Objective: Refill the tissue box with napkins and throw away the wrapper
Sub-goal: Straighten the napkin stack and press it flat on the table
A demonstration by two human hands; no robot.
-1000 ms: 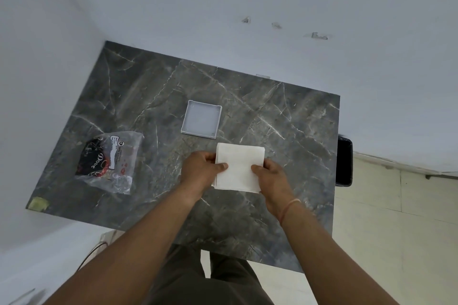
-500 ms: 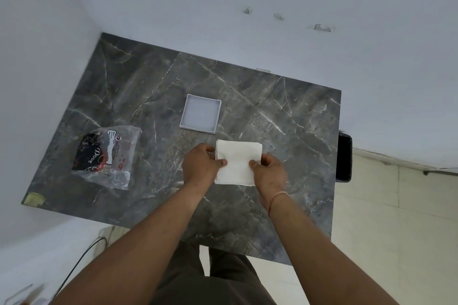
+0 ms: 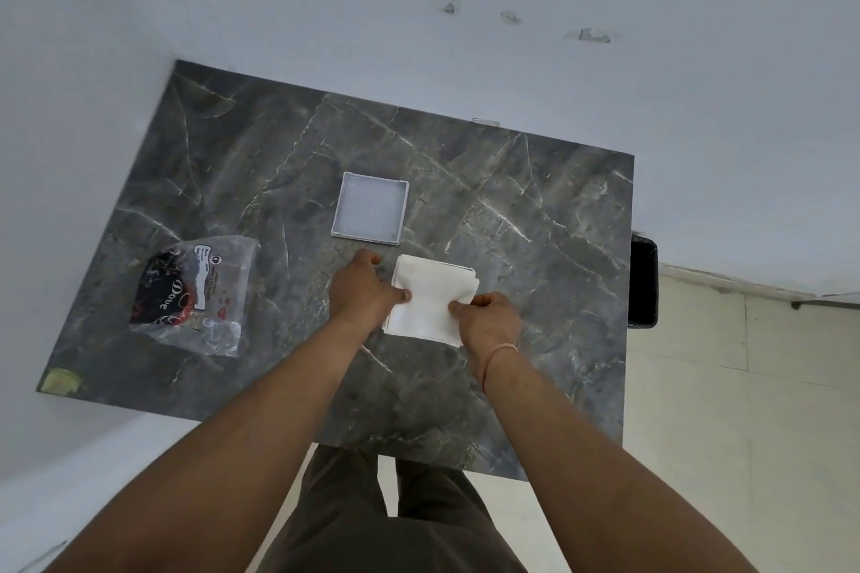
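Observation:
A stack of white napkins (image 3: 430,298) lies on the dark marble table (image 3: 535,247), just in front of a shallow white square box part (image 3: 371,207) that sits empty and open side up. My left hand (image 3: 360,293) grips the stack's left edge. My right hand (image 3: 486,321) pinches its right edge near the front corner. The stack's far end looks slightly fanned. The clear plastic wrapper (image 3: 195,293), printed black, red and white, lies crumpled at the table's left.
A black bin (image 3: 642,281) stands on the floor past the table's right edge. White walls close in behind and to the left. A small yellowish scrap (image 3: 60,381) lies on the front left corner. My legs are below the near edge.
Both hands have shifted inward on the napkin stack, the right hand toward its front right corner. The stack's far end has fanned a little. The camera tilted down slightly.

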